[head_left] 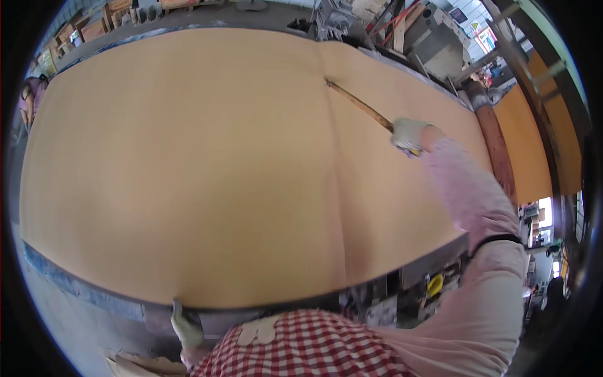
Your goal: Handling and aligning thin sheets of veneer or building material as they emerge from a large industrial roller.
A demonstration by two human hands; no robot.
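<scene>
A wide tan sheet (239,157) covers the large table before me, with a raised crease (336,207) running from front to back right of its middle. My right hand (411,136), in a pale glove, is stretched out over the sheet's right part. It is closed round a thin wooden stick (359,105), whose far tip meets the sheet at or very near the crease. At the near edge, left of my body, my left hand (186,325) is gloved too. Its visible fingers reach up, stretched out, against the sheet's edge; the rest of its fingers are hidden.
A reddish-brown roller (497,147) lies along the table's right end, with an orange-tan sheet (529,147) hanging beyond. Another person (31,97) bends at the far left end. Machinery (436,47) stands at the back right. A yellow object (434,284) sits below the near edge.
</scene>
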